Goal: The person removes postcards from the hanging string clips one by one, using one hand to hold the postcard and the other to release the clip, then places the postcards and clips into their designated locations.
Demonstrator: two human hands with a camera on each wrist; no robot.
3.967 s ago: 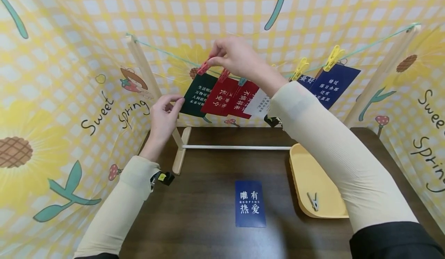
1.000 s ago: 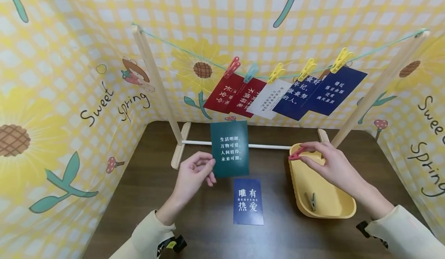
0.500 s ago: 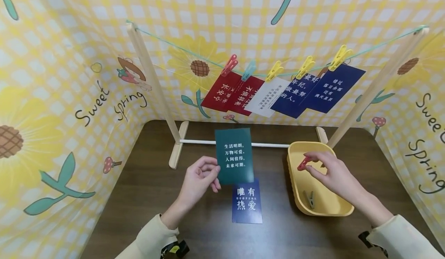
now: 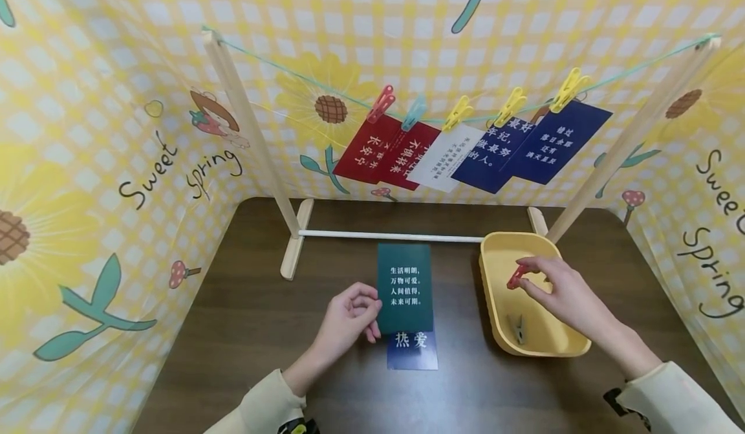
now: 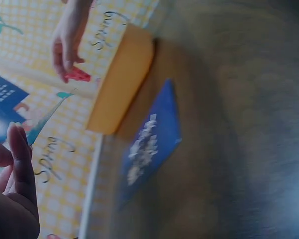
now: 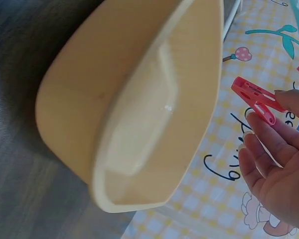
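Note:
My left hand (image 4: 349, 314) pinches the left edge of a dark green card (image 4: 405, 286) with white writing. In the head view that card overlaps the upper part of a blue card (image 4: 412, 351) lying on the table. Over a yellow basket (image 4: 487, 298), my right hand (image 4: 561, 292) pinches a red clothespin (image 4: 515, 277) between thumb and finger. The right wrist view shows the red clothespin (image 6: 256, 99) at the fingertips, beside the basket's rim. Inside the basket lies a grey clothespin (image 4: 517, 328).
A green string (image 4: 285, 68) runs between two wooden posts (image 4: 250, 130). Red, white and blue cards (image 4: 495, 156) hang from it on red, teal and yellow clothespins (image 4: 458, 113). A white rod (image 4: 390, 235) joins the stand's feet at the back of the brown table (image 4: 233, 330).
The green card came off the string with its red clothespin. My left hand then lowered the card towards the blue card, while my right hand brought the clothespin over the basket.

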